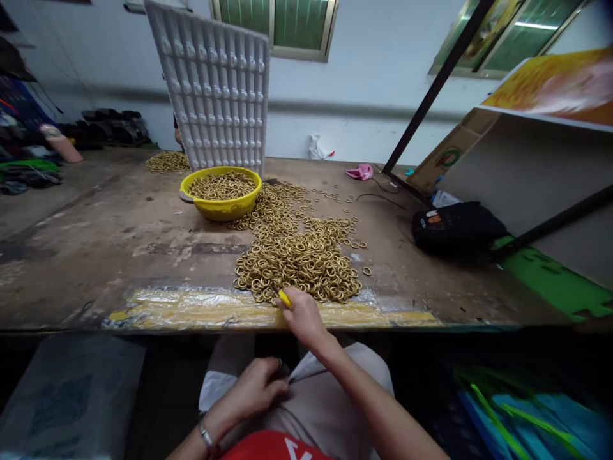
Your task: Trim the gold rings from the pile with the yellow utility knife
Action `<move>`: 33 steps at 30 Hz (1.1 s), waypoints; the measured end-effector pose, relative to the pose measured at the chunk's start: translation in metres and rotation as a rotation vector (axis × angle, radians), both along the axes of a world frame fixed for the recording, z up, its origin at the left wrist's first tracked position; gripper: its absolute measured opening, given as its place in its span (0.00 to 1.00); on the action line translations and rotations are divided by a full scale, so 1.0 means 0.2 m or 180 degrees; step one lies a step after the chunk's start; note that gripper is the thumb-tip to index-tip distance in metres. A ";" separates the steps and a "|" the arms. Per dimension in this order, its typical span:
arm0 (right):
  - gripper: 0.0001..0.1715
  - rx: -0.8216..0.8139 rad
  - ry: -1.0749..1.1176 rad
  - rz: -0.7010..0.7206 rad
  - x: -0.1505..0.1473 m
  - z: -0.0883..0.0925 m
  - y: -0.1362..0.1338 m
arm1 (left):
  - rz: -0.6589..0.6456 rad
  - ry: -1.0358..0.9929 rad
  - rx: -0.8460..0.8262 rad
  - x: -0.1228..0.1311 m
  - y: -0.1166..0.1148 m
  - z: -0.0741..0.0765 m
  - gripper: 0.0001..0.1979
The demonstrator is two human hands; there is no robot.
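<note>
My right hand (301,317) rests at the table's front edge, fingers closed on a small yellow tool (285,298) whose tip touches the near side of a big pile of brass rings (297,255). My left hand (253,390) lies in my lap below the table, fingers pinched on something small and dark that I cannot make out, beside a white cloth or bag (306,370). A yellow basin (221,206) full of more rings stands behind the pile. A white plastic tray (215,89) stands upright behind the basin.
A worn wooden table (96,255) has yellow tape along its front edge (191,313). A second heap of rings (167,161) lies far left. A black bag (454,227) and a pink item (360,171) lie right, by a slanted black pole (431,89) and boards.
</note>
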State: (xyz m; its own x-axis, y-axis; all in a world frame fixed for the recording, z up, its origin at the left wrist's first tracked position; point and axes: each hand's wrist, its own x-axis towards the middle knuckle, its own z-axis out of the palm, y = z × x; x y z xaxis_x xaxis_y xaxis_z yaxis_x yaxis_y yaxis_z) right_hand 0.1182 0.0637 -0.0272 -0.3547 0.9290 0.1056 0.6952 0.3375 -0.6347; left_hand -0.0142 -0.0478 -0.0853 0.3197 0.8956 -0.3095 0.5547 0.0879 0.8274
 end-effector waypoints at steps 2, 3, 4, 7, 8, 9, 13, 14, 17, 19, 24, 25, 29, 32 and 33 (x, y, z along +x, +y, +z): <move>0.11 -0.0692 0.0964 -0.0084 0.05 0.03 -0.03 | 0.0576 -0.0652 0.0153 -0.01 0.03 0.11 0.10; 0.12 -0.1191 0.1455 -0.0086 0.07 0.04 -0.04 | 0.0961 -0.1008 0.0109 -0.02 0.05 0.17 0.11; 0.13 -0.1703 0.1915 -0.0073 0.09 0.06 -0.06 | 0.1318 -0.1340 0.0077 -0.03 0.07 0.23 0.13; 0.19 -0.2803 0.2877 -0.0006 0.14 0.10 -0.11 | 0.1789 -0.1987 0.0226 -0.02 0.12 0.36 0.18; 0.20 -0.3009 0.3058 0.0029 0.15 0.12 -0.12 | 0.1779 -0.2057 0.0296 -0.02 0.13 0.39 0.19; 0.21 -0.3173 0.3184 0.0069 0.16 0.13 -0.13 | 0.1706 -0.2043 0.0381 -0.01 0.13 0.40 0.18; 0.22 -0.3739 0.3397 0.0268 0.18 0.15 -0.13 | 0.1189 -0.1304 0.1030 0.02 0.14 0.40 0.09; 0.23 -0.3830 0.3393 0.0293 0.19 0.16 -0.13 | 0.1065 -0.1079 0.1188 0.02 0.14 0.39 0.08; 0.24 -0.3917 0.3302 0.0275 0.20 0.17 -0.12 | 0.0923 -0.0661 0.1351 0.01 0.15 0.39 0.06; 0.24 -0.3854 0.3211 0.0223 0.20 0.17 -0.11 | 0.0947 -0.0679 0.1161 0.02 0.17 0.41 0.06; 0.20 -0.2784 0.2529 0.0157 0.20 0.15 -0.13 | 0.0997 -0.1588 0.0258 0.04 0.20 0.43 0.04; 0.19 -0.2228 0.2170 0.0153 0.21 0.15 -0.14 | 0.1054 -0.1710 0.0142 0.04 0.21 0.43 0.05; 0.12 -0.0333 0.0550 0.0357 0.25 0.12 -0.20 | 0.1227 -0.1867 -0.0084 0.03 0.23 0.40 0.06; 0.06 -0.0070 -0.0153 0.0498 0.26 0.11 -0.23 | 0.1237 -0.1807 -0.0120 0.03 0.24 0.39 0.08; 0.06 -0.0057 -0.0309 0.0518 0.26 0.11 -0.23 | 0.1249 -0.1774 -0.0099 0.04 0.24 0.38 0.08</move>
